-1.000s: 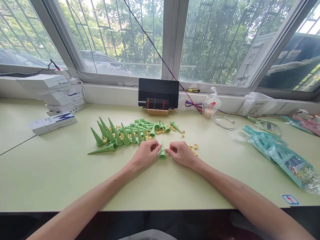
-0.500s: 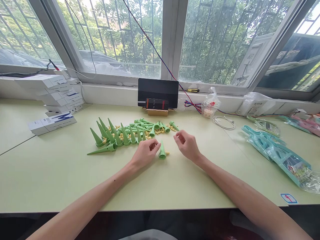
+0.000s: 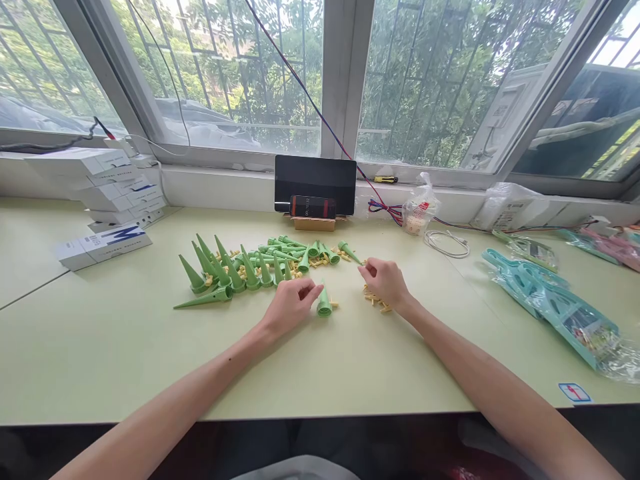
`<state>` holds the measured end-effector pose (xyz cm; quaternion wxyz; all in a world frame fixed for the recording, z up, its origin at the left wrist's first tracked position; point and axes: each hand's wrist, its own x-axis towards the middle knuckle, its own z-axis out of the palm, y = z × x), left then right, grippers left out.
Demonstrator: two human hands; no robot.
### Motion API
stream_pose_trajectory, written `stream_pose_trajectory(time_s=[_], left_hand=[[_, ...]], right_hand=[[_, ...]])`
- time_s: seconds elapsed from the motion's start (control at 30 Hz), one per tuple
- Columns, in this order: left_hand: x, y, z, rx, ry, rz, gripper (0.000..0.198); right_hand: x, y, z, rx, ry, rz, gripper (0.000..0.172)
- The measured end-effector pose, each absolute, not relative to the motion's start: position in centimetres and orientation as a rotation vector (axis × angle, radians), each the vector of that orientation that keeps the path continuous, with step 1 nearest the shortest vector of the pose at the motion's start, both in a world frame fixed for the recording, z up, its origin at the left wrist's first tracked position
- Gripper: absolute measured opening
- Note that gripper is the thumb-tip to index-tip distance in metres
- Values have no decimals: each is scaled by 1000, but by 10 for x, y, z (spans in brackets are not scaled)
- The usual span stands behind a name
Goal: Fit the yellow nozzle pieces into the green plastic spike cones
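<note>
My left hand (image 3: 290, 303) is closed, its thumb and finger against the side of a green cone-shaped plastic spike (image 3: 325, 308). The spike lies with its round open end facing me, and a small yellow piece sticks out on its right. My right hand (image 3: 385, 281) hovers over a small pile of yellow pieces (image 3: 376, 301), fingers pinched together. Whatever is between those fingertips is hidden. Further left, several green spikes (image 3: 253, 273) stand in a row, and one (image 3: 205, 298) lies in front. More spikes (image 3: 285, 250) lie heaped behind, among scattered yellow pieces.
A tablet (image 3: 315, 180) and a phone (image 3: 313, 207) lean at the window. White boxes (image 3: 107, 245) are stacked left. A plastic-wrapped cup (image 3: 420, 210) and a coiled white cable (image 3: 447, 245) sit at the back right. Bagged turquoise plastic items (image 3: 550, 300) lie far right.
My right hand has shifted a little to the right, its fingers drawn closer together, and the yellow pile beneath it now shows. My left hand and the spike beside it have hardly moved.
</note>
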<state>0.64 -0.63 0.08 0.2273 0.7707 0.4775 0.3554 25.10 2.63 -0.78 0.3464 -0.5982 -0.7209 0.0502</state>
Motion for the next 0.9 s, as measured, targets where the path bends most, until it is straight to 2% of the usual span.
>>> stream_pose_trajectory(time_s=[0.1, 0.27, 0.9], left_hand=[[6, -5, 0, 2140, 1319, 1005, 37], [6, -6, 2, 2051, 1338, 1046, 22], [6, -10, 7, 1992, 1337, 1126, 19]], right_hand=[[250, 25, -6, -1642, -1917, 125, 25], [249, 24, -7, -1717, -1978, 106, 24], [246, 19, -6, -1714, -2075, 204, 5]])
